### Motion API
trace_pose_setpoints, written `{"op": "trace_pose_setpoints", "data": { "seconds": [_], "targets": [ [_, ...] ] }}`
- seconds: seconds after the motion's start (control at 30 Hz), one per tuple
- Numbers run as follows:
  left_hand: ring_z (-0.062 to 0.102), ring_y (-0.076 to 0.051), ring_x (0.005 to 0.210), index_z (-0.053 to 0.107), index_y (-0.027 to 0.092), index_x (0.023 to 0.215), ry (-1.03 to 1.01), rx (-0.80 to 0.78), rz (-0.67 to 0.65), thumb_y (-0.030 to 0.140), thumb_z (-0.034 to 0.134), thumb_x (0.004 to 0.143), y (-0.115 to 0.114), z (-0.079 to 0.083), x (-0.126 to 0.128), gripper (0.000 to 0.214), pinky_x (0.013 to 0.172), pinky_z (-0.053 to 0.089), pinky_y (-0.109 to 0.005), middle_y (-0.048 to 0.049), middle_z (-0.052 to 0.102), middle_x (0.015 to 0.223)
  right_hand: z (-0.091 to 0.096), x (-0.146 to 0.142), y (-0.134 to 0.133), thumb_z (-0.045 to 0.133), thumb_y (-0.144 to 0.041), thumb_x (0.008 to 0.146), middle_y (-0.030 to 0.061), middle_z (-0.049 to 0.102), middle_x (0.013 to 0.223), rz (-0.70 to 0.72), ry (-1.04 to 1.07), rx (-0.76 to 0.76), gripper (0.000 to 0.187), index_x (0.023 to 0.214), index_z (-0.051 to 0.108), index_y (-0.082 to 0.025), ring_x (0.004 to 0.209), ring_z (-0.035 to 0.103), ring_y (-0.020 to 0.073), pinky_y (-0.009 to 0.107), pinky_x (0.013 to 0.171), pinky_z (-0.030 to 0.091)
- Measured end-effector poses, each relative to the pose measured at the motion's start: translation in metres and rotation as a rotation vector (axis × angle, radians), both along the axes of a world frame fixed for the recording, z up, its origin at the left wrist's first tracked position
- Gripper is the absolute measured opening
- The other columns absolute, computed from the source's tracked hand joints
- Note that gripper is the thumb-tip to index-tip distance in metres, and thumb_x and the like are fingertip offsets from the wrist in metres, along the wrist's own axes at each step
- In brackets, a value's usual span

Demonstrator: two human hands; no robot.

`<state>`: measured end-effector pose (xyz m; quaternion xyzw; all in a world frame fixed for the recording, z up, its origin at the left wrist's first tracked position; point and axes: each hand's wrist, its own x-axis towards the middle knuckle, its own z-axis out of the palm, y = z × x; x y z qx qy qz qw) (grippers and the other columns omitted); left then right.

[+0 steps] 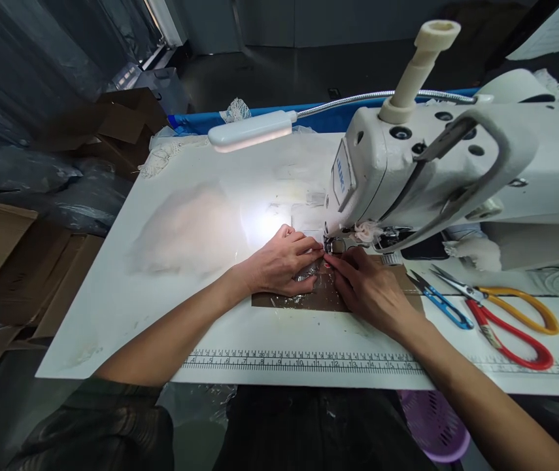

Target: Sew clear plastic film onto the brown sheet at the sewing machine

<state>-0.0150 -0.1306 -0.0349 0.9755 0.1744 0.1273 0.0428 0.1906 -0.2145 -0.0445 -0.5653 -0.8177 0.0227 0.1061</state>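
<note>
My left hand (286,263) lies at the sewing machine's presser foot (329,244), its fingers bent together and their tips just left of the needle area. My right hand (372,284) is on the other side, thumb and forefinger pinched close to the left fingertips. What the fingertips grip is too small and covered to make out. Beneath both hands is a flat brown sheet (328,301) with shiny, clear, wrinkled film on it. The white sewing machine (372,163) stands over my right hand.
A lit lamp (252,131) hangs over the white table (132,314). Right of my right hand lie blue thread snips (442,301) and scissors with red and yellow handles (509,320). A ruler strip (299,361) runs along the front edge. Cardboard boxes (19,261) stand left.
</note>
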Motion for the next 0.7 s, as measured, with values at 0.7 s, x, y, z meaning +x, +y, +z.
{"op": "trace_pose_setpoints", "data": {
  "seconds": [0.7],
  "targets": [
    [0.048,-0.021,0.081,0.058,0.010,0.117,0.156,0.128,0.076,0.050,0.040,0.091,0.000,0.009,0.005,0.051,0.075,0.034,-0.040,-0.0117,0.054,0.103,0.003,0.050,0.027,0.039,-0.048,0.094,0.0075,0.064,0.078,-0.126,0.529,-0.305,0.040,0.092,0.065,-0.018,0.073,0.063,0.0225,0.035,0.063,0.053]
  ]
}}
